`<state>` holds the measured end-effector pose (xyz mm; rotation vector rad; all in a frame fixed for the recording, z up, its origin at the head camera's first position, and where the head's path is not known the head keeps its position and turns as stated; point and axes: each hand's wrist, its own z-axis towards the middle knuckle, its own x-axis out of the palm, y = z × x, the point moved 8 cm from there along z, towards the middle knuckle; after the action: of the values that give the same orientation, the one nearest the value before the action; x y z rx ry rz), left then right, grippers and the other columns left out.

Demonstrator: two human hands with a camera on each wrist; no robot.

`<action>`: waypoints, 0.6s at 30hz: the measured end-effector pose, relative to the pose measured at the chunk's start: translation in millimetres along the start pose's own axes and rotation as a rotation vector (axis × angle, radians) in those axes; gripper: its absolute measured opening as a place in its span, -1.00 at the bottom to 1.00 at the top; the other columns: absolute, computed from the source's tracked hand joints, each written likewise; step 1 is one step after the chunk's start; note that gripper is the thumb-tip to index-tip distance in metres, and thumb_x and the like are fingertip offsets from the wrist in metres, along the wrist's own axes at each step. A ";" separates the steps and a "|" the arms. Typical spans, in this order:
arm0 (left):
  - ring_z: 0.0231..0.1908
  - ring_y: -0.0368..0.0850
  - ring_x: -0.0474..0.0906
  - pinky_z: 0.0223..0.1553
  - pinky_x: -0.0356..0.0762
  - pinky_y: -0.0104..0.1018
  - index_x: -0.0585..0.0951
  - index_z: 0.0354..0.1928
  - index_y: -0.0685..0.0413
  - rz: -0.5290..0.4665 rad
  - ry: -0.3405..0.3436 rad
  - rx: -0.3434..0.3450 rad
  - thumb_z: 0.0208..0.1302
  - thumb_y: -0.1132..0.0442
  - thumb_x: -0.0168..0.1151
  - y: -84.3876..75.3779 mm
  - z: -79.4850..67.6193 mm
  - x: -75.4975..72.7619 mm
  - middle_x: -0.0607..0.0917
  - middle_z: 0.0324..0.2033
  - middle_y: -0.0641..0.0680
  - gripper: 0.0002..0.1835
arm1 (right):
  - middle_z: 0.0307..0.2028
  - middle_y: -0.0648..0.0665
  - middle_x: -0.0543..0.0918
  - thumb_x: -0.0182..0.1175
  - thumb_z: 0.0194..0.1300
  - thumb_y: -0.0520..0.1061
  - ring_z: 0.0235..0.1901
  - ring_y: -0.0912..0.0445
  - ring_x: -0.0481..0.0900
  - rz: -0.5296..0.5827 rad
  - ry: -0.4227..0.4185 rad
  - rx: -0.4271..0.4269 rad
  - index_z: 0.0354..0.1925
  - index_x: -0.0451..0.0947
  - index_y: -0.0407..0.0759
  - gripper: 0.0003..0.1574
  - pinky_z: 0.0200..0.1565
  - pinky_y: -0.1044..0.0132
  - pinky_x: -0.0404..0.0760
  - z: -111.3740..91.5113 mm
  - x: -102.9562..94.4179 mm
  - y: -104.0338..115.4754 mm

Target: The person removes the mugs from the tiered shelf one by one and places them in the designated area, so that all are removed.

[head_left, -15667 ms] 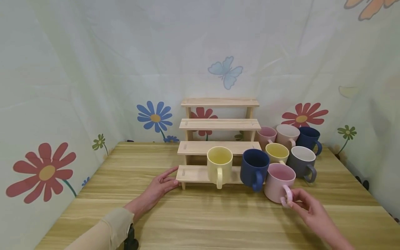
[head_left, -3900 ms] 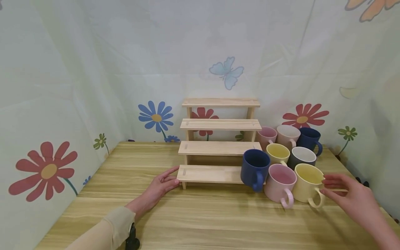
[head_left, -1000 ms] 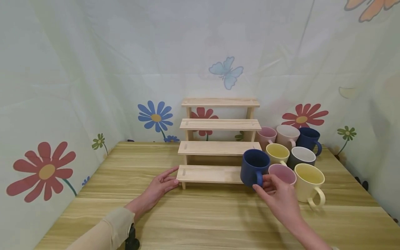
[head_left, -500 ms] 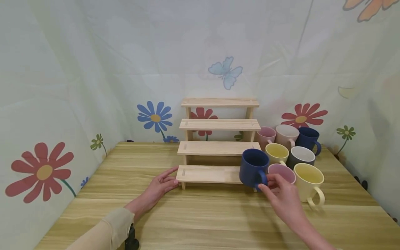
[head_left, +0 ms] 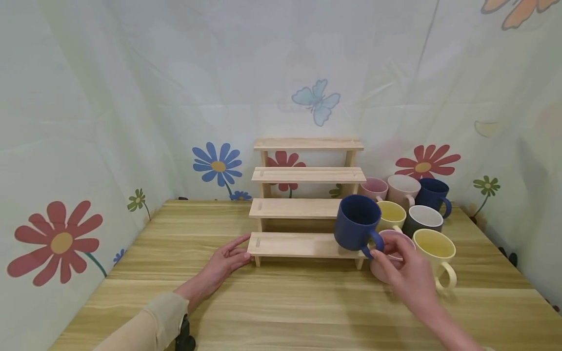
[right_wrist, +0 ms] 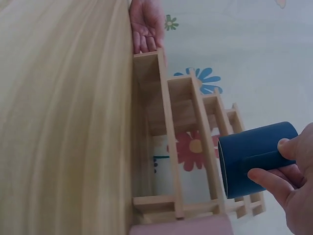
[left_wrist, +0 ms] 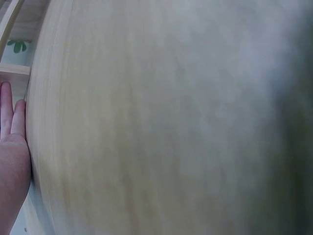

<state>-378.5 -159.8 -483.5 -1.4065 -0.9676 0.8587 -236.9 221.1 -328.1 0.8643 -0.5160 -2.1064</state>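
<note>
In the head view, a dark blue mug [head_left: 353,229] hangs raised in front of the right end of a four-step wooden display shelf [head_left: 298,244]. My right hand [head_left: 410,278] pinches its handle between thumb and fingers. The right wrist view shows the same mug [right_wrist: 249,152] clear of the shelf boards. With extended fingers, my left hand [head_left: 219,265] touches the left end of the lowest step. A pink mug [head_left: 381,271] sits behind the right hand and is partly covered by it. To its right stands a yellow mug [head_left: 432,253].
Right of the shelf, several mugs stand close together: another yellow one [head_left: 388,213], a grey one [head_left: 423,224], two pinkish ones and a second blue one [head_left: 430,192]. Wood-grain tabletop [head_left: 281,312] lies in front. A floral cloth [head_left: 197,97] hangs behind.
The blue mug has risen off the lowest step in my right hand. Earlier, the yellow mug moved from that step to beside the pink mug. My left hand has stayed put.
</note>
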 end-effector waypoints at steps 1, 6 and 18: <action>0.07 -0.24 0.63 0.21 0.58 -0.38 0.18 0.53 -0.10 0.001 0.001 0.000 0.38 0.25 0.23 0.2 0.2 0.0 0.63 0.11 0.09 -0.27 | -0.32 -0.15 0.67 0.40 0.06 -0.45 -0.41 0.47 0.57 -0.011 0.001 -0.002 -0.14 0.58 -0.33 -0.65 -0.35 0.70 0.62 1.5 -2.3 0.8; 0.08 -0.24 0.63 0.20 0.59 -0.38 0.17 0.53 -0.09 0.002 0.003 -0.001 0.39 0.26 0.21 0.4 0.9 0.8 0.63 0.12 0.10 -0.27 | -0.41 -0.19 0.71 0.41 0.05 -0.45 -0.47 0.54 0.54 -0.074 -0.050 -0.027 -0.15 0.58 -0.34 -0.65 -0.39 0.74 0.57 7.7 -19.3 2.5; 0.07 -0.23 0.64 0.20 0.59 -0.36 0.17 0.53 -0.07 -0.004 -0.009 0.000 0.38 0.25 0.23 -0.2 0.6 0.6 0.64 0.10 0.11 -0.26 | -0.38 0.30 0.57 0.40 -0.01 -0.53 -0.36 0.62 0.54 -0.089 -0.169 -0.084 -0.15 0.60 -0.37 -0.60 -0.37 0.77 0.56 18.1 -67.2 -3.6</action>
<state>-378.8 -159.1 -483.3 -1.4011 -0.9775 0.8628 -220.9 277.7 -290.7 0.6759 -0.4797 -2.2791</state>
